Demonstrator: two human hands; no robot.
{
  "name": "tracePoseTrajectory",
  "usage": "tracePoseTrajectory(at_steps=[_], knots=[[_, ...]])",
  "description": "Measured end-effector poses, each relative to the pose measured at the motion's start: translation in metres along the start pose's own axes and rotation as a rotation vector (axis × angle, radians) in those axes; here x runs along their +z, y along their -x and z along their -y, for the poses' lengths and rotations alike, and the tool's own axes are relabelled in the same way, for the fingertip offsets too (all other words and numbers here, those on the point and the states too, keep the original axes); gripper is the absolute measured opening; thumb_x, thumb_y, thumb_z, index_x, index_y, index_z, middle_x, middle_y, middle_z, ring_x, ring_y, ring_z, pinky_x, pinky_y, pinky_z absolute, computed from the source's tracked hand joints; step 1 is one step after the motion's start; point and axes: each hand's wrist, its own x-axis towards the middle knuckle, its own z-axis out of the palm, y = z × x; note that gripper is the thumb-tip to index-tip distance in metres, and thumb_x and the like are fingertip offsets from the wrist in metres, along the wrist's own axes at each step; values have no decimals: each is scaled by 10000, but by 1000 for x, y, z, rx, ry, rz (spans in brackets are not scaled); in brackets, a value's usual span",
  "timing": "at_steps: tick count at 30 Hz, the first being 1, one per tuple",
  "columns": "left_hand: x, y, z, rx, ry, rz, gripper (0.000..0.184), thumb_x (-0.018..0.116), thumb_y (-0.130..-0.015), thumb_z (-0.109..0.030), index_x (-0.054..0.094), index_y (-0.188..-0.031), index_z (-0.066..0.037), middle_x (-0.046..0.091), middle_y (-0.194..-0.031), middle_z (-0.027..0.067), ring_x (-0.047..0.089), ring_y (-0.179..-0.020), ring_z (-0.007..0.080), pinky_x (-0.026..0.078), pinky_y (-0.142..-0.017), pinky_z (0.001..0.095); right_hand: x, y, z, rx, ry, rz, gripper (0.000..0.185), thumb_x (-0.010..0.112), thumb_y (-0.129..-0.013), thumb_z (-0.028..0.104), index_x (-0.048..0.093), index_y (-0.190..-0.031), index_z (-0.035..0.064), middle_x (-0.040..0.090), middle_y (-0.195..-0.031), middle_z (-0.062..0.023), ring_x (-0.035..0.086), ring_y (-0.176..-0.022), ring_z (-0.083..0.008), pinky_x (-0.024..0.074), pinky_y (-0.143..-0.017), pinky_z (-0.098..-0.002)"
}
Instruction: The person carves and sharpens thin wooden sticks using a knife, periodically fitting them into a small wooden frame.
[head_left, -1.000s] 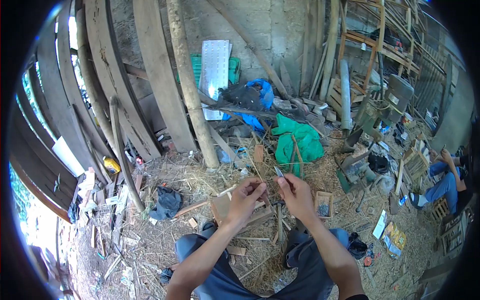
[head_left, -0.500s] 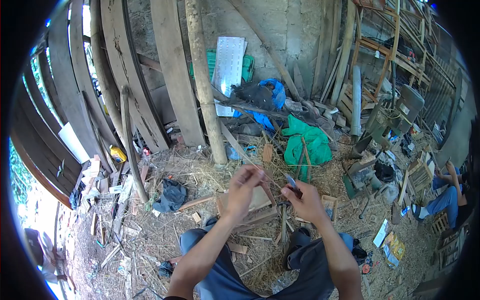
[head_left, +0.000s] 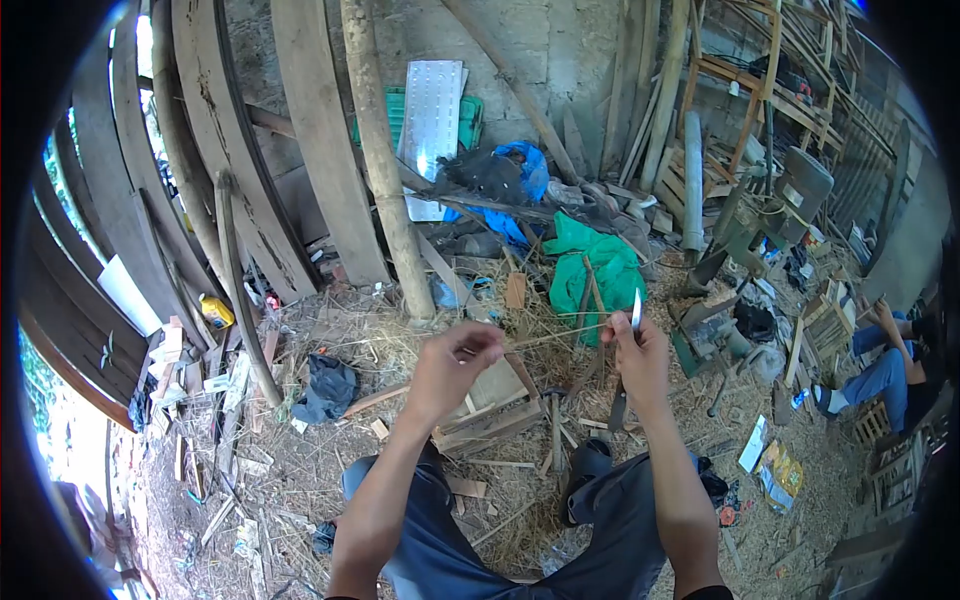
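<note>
My right hand (head_left: 641,362) is closed on a small knife (head_left: 637,309), its blade pointing up. A thin pale strip (head_left: 560,337) runs leftward from the fingers of that hand toward my left hand (head_left: 455,370). The left fingers are curled with thumb and fingertips together; whether they grip the strip's end is too small to tell. Below and between the hands, a wooden box (head_left: 490,405) rests on the straw-covered ground. Behind my right hand lies a green plastic bag (head_left: 590,262).
A black bag (head_left: 330,388) and wood scraps lie at the left. A pole (head_left: 385,170) stands ahead, near a perforated metal sheet (head_left: 431,125). Machinery (head_left: 790,200) stands at the right, where another person (head_left: 880,385) sits. A yellow packet (head_left: 780,474) lies nearby.
My hands have moved apart, the right one to the right with the knife turned upright. The thin strip now stretches sideways between them.
</note>
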Motion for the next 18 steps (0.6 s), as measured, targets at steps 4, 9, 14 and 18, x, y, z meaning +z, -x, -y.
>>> tracePoseTrajectory(at_steps=[4,9,14,18], knots=[[16,9,2,153,-464,133,145,678,-817,-55,690,-960,-35,672,-880,78,629,-740,123,513,-670,273,5,3,2,101,-126,-20,211,607,-917,214,643,-890,8,562,-672,57,366,-533,6,267,-471,-200],[40,15,13,44,-310,202,202,670,-833,-77,671,-1027,-23,684,-932,83,644,-761,118,515,-666,266,17,10,14,86,-203,121,274,544,-954,237,607,-1106,17,528,-711,40,402,-602,-4,295,-493,-191],[42,16,11,-57,-156,151,199,659,-850,-109,661,-1028,-20,685,-855,84,655,-739,125,499,-667,267,21,21,19,34,-137,311,326,477,-984,236,545,-1241,46,524,-718,15,445,-623,-36,349,-532,-182],[42,17,7,-92,-102,153,215,625,-863,-52,628,-1062,29,669,-862,76,615,-710,101,499,-656,244,25,22,15,7,-149,330,337,472,-984,219,516,-1252,20,557,-691,-16,380,-528,-29,305,-470,-194]])
